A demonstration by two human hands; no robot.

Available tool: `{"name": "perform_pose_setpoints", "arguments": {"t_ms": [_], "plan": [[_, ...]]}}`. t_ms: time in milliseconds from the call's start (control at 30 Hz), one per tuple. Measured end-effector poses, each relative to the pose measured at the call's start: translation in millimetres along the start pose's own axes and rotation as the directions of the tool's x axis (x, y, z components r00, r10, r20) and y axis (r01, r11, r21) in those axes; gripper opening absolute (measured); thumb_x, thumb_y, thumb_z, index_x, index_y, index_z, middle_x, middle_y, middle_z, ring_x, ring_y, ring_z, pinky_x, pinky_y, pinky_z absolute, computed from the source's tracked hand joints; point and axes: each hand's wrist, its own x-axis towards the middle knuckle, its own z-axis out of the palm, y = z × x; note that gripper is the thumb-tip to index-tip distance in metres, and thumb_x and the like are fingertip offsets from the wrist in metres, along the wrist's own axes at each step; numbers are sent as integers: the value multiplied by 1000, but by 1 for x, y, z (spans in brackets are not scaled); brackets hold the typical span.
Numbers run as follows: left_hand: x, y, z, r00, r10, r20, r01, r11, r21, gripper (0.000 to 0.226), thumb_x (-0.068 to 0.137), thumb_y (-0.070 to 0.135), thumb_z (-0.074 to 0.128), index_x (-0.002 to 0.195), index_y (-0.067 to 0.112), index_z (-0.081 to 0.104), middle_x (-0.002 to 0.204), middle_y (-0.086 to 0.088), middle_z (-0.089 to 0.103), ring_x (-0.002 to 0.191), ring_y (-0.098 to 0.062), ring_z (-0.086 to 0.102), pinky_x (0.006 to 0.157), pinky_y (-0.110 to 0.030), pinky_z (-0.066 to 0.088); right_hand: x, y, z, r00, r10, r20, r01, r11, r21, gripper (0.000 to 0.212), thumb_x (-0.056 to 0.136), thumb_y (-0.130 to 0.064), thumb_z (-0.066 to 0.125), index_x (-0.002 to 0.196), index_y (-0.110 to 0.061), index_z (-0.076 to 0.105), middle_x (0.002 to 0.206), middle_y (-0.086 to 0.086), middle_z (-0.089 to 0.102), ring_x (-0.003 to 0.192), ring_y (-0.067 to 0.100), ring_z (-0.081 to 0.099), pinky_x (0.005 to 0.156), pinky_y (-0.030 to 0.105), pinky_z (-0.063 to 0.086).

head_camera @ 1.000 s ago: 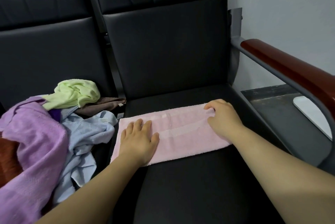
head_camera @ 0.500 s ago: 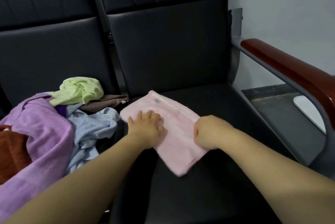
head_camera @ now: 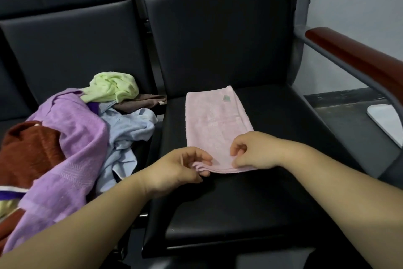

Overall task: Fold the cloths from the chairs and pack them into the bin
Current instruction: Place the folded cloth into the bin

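Both hands pinch the near edge of a folded pink cloth on the right-hand chair seat.

The pink cloth point(head_camera: 214, 125) lies as a long folded strip on the black seat point(head_camera: 239, 203), running from near to far, with a small label point(head_camera: 226, 98) close to its far end. The left hand point(head_camera: 181, 166) pinches the near left corner between thumb and curled fingers, the stacked layers showing at its fingertips. The right hand point(head_camera: 255, 153) has its fingers curled on the near right corner, thumb against the cloth. On the left seat sits a loose heap: a purple cloth point(head_camera: 74, 138), a light blue cloth point(head_camera: 128, 129), a green cloth point(head_camera: 113, 88), a brown cloth point(head_camera: 146, 100) and a rust-red cloth point(head_camera: 28, 151). A reddish armrest point(head_camera: 357, 59) runs along the right.
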Motion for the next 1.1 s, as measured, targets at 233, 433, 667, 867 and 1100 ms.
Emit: {"name": "perform_pose_setpoints", "arguments": {"t_ms": [233,433,667,867,1100], "plan": [[4,12,-4,888,235,-395,24,834,551,16,86,2,73,85,18,74,77,0,77,74,-12,74,79,-34,57,-6,-11,16,1000,24,-17,-26,987,-157,45,81,-47,78,120,-33,59,111,-15,55,102,13,59,88,31,54],[-10,35,-23,889,243,-388,13,834,552,9,78,11,74,76,18,68,62,7,65,54,-5,53,53,-17,41,-5,-16,6,969,52,-243,-57,998,-15,9,87,-24,65,93,-18,67,98,1,63,86,19,58,70,31,47],[-33,43,-47,964,-84,-252,93,995,22,8,72,9,62,69,17,63,64,-5,50,55,-13,43,52,-22,30,-19,-8,-16,984,136,116,-179,726,664,39,86,-15,73,120,4,71,120,22,73,107,32,72,85,40,50],[-5,30,-47,894,-50,-445,42,999,-29,28,90,1,52,72,20,63,72,-1,56,70,-15,49,64,-29,38,-7,-14,-13,969,245,29,-205,735,647,26,92,-17,71,116,-6,76,115,16,76,114,34,71,105,48,53],[32,35,-53,794,34,-607,-31,999,15,11,67,18,55,76,21,61,70,-1,50,63,-18,40,55,-28,28,17,-20,-11,938,333,-99,-169,686,708,13,92,-23,74,102,-16,78,95,7,80,99,29,76,98,48,58]]}}
